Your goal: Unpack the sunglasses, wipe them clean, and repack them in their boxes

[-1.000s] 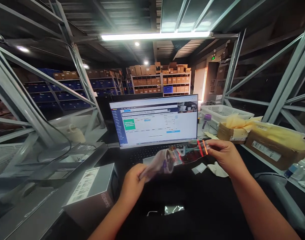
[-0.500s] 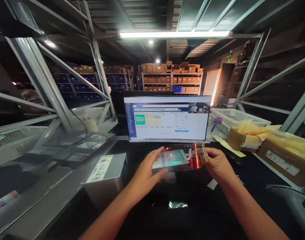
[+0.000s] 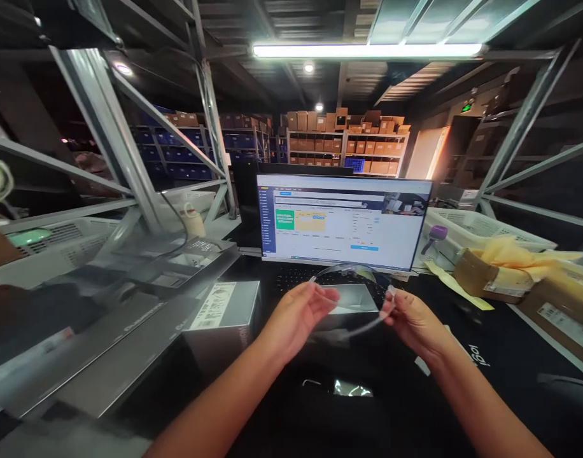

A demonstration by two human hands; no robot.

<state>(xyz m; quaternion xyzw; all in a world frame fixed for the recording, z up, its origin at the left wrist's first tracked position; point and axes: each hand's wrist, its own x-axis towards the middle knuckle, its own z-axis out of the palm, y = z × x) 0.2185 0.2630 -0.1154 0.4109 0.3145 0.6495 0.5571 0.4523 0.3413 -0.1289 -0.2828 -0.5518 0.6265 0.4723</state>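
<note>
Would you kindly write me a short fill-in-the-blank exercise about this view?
1. The bare right hand pinches a clear, curved plastic piece in ____ of the lit, rectangular monitor.
2. The grey, white-labelled rectangular box stands on the person's ____ side.
3. The flat paper strip beside the brown cardboard box is coloured ____.

Missing words: front; left; yellow.

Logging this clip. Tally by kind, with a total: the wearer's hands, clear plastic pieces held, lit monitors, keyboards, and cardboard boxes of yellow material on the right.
Hands: 2 (left hand, right hand)
Clear plastic piece: 1
Lit monitor: 1
Keyboard: 1
Cardboard boxes with yellow material: 2
Total: 7
</note>
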